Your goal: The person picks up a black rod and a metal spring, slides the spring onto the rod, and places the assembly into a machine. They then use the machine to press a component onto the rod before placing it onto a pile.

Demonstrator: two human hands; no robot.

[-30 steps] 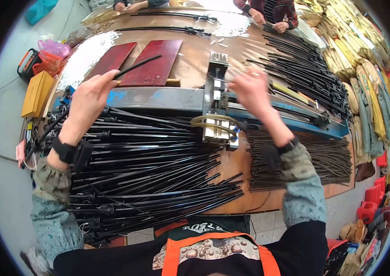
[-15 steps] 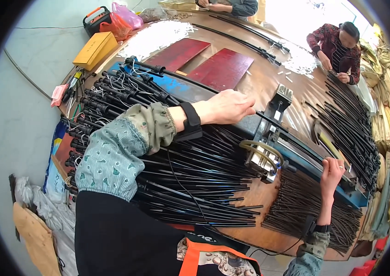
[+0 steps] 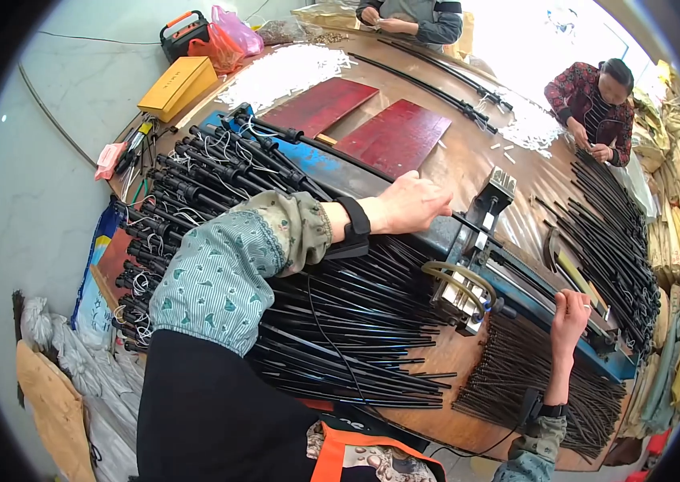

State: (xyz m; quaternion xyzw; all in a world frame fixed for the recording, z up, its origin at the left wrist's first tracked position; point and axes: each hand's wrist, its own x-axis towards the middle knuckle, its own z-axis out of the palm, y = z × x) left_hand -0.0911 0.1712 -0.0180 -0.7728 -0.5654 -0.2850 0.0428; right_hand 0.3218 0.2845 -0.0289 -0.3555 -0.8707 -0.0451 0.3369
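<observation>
Pinching black rod point(image 3: 356, 161) at frame centre, left hand point(image 3: 414, 204) was clamped, curled tight. Right hand point(image 3: 570, 319), lower right, was half-curled beside blue rail point(image 3: 526, 295); hold could not be told.

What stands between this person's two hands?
In the head view, a metal fixture mounted across the blue beam stands between the left hand and the right hand.
</observation>
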